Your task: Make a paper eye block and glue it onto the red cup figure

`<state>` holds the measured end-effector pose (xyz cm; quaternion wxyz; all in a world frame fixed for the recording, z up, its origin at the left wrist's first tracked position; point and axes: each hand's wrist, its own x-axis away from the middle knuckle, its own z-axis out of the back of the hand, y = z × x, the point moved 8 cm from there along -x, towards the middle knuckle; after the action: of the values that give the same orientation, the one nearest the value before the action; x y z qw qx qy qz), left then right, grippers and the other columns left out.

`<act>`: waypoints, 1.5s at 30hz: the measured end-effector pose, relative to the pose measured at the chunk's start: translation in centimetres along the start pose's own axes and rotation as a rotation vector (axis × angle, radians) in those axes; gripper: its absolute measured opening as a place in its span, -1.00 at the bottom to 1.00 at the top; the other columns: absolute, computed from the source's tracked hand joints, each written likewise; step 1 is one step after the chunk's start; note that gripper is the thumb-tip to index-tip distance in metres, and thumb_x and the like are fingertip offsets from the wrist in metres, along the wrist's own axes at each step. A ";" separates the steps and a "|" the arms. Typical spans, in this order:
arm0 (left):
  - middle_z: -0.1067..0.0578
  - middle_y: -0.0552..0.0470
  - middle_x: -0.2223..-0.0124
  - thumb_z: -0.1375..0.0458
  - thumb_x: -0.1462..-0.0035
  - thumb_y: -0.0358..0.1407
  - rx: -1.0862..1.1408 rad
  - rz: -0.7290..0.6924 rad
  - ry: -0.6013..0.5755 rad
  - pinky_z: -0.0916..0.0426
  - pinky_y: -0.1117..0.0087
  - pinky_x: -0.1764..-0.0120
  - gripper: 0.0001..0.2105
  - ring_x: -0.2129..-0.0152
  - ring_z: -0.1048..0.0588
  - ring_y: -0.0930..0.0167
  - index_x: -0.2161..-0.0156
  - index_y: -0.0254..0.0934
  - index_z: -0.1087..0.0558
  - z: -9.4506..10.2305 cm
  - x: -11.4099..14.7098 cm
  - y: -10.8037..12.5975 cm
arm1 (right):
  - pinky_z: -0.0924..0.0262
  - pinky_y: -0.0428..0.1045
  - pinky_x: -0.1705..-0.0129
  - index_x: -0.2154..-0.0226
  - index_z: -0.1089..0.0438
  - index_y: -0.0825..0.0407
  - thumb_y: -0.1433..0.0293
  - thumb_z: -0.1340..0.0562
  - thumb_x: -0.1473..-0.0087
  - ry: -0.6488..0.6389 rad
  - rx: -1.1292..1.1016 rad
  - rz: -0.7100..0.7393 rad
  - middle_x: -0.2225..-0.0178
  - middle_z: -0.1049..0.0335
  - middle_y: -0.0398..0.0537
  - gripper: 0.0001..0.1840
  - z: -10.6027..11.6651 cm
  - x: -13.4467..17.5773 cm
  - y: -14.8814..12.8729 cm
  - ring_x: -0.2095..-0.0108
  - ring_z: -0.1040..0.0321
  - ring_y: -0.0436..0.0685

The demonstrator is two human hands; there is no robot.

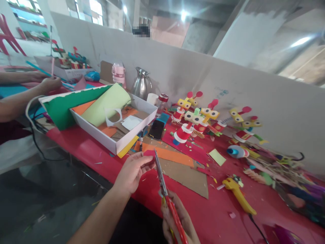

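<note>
My left hand (132, 171) pinches a small piece of red paper (149, 153) between thumb and fingers, above the front of the table. In my right hand (180, 211) is a pair of scissors (162, 179) with red handles, its blades pointing up and away from me. The blade tips lie right beside the red paper; I cannot tell whether they touch it. Beneath the hands are an orange paper strip (169, 154) and a flat piece of brown cardboard (189, 178). The fingers of my right hand are partly hidden behind the handles.
A white box (137, 130) of paper scraps stands left. Several paper-cup figures (184, 132) line the wall. A yellow glue gun (240, 195) with a black cord lies right. Beyond the phone (156, 130) is a metal jug (141, 84). Another person's hands (50, 83) hold paper strips at far left.
</note>
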<state>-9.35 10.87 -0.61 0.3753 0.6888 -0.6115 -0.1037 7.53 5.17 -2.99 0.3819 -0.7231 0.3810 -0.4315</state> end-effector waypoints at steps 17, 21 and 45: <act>-0.57 -0.03 0.41 -0.36 0.14 -0.40 -0.149 0.049 -0.105 -0.46 0.37 0.22 -0.88 0.42 -0.55 0.40 0.44 -0.37 -0.52 -0.6 0.7 -0.2 | 0.20 -0.19 0.67 0.09 -0.39 -0.04 0.01 -0.42 0.15 0.046 0.097 -0.007 0.69 -0.22 -0.29 -0.38 0.0 0.3 -1.2 0.74 0.08 -0.18; -0.56 -0.02 0.41 -0.36 0.12 -0.41 -0.154 0.048 -0.107 -0.46 0.39 0.23 -0.88 0.43 -0.53 0.43 0.42 -0.36 -0.52 -0.5 0.7 -0.2 | 0.21 -0.21 0.67 0.02 -0.36 -0.03 -0.01 -0.39 0.10 0.050 0.101 -0.006 0.77 -0.10 -0.36 -0.35 0.2 0.4 -0.9 0.76 0.11 -0.19; -0.52 0.02 0.44 -0.39 0.18 -0.39 -0.139 0.032 -0.042 -0.44 0.33 0.15 -0.80 0.39 -0.54 0.40 0.51 -0.32 -0.42 0.5 0.2 0.5 | 0.12 -0.23 0.73 0.04 -0.39 -0.05 -0.10 -0.38 0.17 0.080 0.155 -0.032 0.53 -0.35 -0.18 -0.28 0.9 0.8 -0.6 0.78 -0.05 -0.20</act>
<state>-9.97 10.50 -0.53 0.4111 0.6487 -0.6216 -0.1544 8.73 4.87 -2.52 0.4141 -0.6798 0.3497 -0.4941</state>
